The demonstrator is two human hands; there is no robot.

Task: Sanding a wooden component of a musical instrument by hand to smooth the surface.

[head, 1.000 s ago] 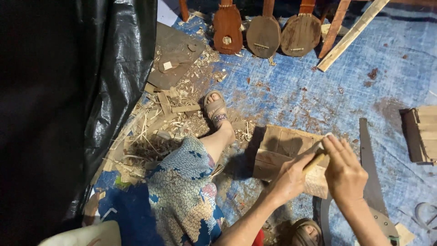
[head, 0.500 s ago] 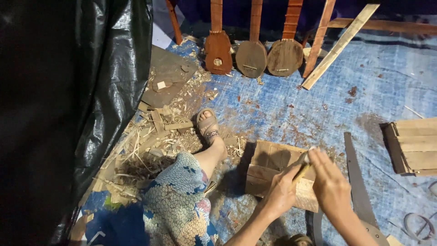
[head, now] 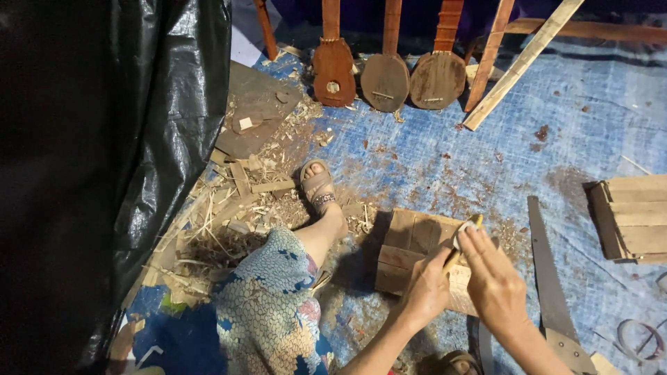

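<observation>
My left hand is closed around the handle end of a small yellowish wooden piece, held over a low wooden block on the blue tarp. My right hand covers the upper end of that piece, fingers curled over its tip. What the right fingers pinch is hidden. My left leg in patterned cloth stretches out, its sandalled foot resting by the wood shavings.
A handsaw lies right of the block. A slatted wooden crate sits at the right edge. Three small unfinished string instruments and wooden slats lean at the back. Shavings and offcuts pile beside black plastic sheeting.
The view shifted slightly. My right hand has slid along the wooden piece toward its tip, and both hands stay over the block.
</observation>
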